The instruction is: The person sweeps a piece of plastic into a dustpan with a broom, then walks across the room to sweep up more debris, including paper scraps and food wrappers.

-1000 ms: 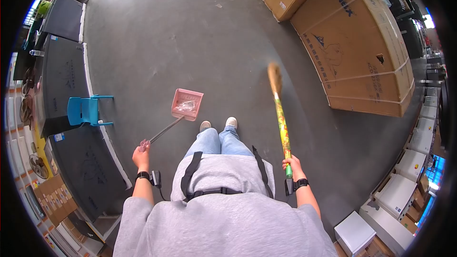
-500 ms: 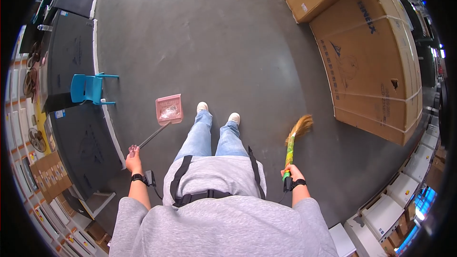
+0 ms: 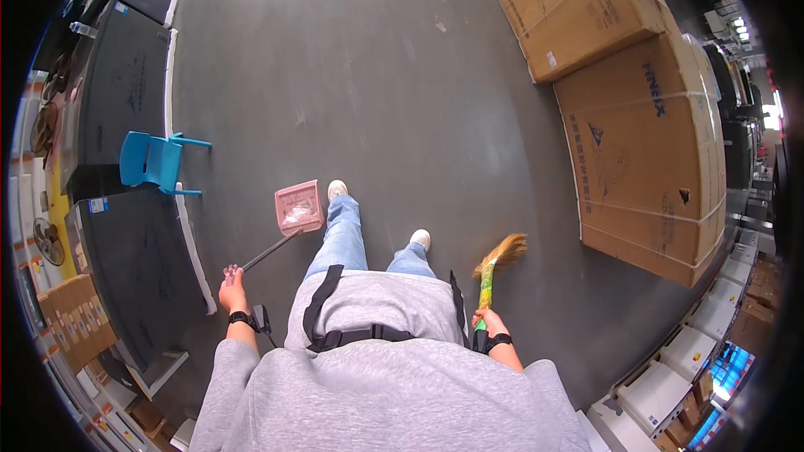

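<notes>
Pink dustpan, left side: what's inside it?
The pink dustpan, carried in the left hand, holds a pale crumpled heap, possibly clear plastic. Anything under that heap is covered, and finer dirt is too small to tell.

a pink dustpan (image 3: 299,208) with a long dark handle is held low on the left, pan end forward, clear scraps seen inside; a broom (image 3: 501,251) with straw-coloured bristles and a green-yellow patterned stick is held slanted on the right
</notes>
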{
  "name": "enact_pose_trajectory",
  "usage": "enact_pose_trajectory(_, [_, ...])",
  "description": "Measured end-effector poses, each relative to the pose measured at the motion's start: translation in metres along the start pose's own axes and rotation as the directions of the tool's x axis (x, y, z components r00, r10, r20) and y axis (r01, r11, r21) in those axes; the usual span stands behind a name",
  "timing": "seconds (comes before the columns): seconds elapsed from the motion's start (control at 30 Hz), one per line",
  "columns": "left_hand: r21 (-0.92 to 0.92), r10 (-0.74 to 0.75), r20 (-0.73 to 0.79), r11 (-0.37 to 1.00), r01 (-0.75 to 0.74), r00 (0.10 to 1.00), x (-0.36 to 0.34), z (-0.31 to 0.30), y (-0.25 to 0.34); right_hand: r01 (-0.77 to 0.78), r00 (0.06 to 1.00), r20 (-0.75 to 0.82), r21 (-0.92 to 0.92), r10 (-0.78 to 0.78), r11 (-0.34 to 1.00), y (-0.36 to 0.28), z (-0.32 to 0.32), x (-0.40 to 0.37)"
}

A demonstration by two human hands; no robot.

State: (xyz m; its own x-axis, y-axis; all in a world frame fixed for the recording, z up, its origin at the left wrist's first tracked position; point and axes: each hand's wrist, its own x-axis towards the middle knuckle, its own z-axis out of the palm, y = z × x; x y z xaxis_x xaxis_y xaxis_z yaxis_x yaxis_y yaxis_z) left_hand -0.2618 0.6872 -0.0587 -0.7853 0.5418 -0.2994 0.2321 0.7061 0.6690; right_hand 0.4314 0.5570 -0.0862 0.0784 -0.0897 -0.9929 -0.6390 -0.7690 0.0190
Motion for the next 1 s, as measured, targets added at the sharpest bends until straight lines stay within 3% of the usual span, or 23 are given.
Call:
enact_pose_trajectory(0.03, [0.008,-0.011,0.003,1.0,0.011,1.0,0.01,-0.001,0.003,0.002,1.0,0.006,-0.042,-0.002,0.999,0.004,0.017,-0.003])
enact_pose_trajectory(0.07, [0.063,-0.006,0.0,0.998,0.006,1.0,0.022,-0.002,0.007,0.045,0.997,0.077,-0.235,-0.027,0.971,0.009,0.032,-0.008])
enact_pose_trajectory(0.1, [-0.006,0.021,-0.004,1.0,-0.021,1.0,0.035,-0.003,0.01,0.104,0.994,-0.005,-0.307,-0.111,0.946,0.015,0.063,-0.028])
enact_pose_trajectory(0.17, [-0.14,0.076,-0.016,0.987,-0.077,0.997,0.061,-0.002,0.018,0.181,0.976,-0.024,-0.474,-0.219,0.861,0.023,0.115,-0.047])
enact_pose_trajectory(0.2, [-0.056,0.082,-0.021,0.995,-0.083,0.996,0.073,-0.007,0.026,0.211,0.964,-0.019,-0.544,-0.264,0.812,0.024,0.139,-0.051])
enact_pose_trajectory(0.27, [0.11,0.083,-0.039,0.991,-0.079,0.996,0.091,-0.018,0.044,0.233,0.96,0.006,-0.576,-0.281,0.783,0.024,0.177,-0.05])
enact_pose_trajectory(0.4, [0.034,0.015,-0.046,0.999,-0.014,0.999,0.137,-0.031,0.045,0.235,0.965,0.036,-0.551,-0.259,0.801,0.011,0.236,-0.051])
enact_pose_trajectory(0.5, [0.121,0.12,-0.091,0.987,-0.109,0.989,0.163,-0.034,0.076,0.209,0.975,0.037,-0.479,-0.218,0.852,-0.001,0.272,-0.05])
enact_pose_trajectory(0.53, [0.023,0.186,-0.119,0.983,-0.184,0.975,0.173,-0.029,0.082,0.202,0.977,0.037,-0.459,-0.209,0.865,-0.005,0.283,-0.05])
enact_pose_trajectory(0.63, [0.083,0.073,-0.087,0.994,-0.066,0.994,0.203,-0.027,0.111,0.179,0.983,0.035,-0.436,-0.182,0.882,-0.022,0.313,-0.049])
enact_pose_trajectory(0.83, [0.203,0.059,-0.173,0.979,-0.023,0.983,0.265,-0.024,0.162,0.145,0.988,0.03,-0.466,-0.148,0.873,-0.038,0.376,-0.044])
enact_pose_trajectory(1.0, [0.238,0.035,-0.19,0.971,0.011,0.981,0.318,-0.031,0.218,0.182,0.981,0.062,-0.606,-0.182,0.775,-0.052,0.435,-0.053])
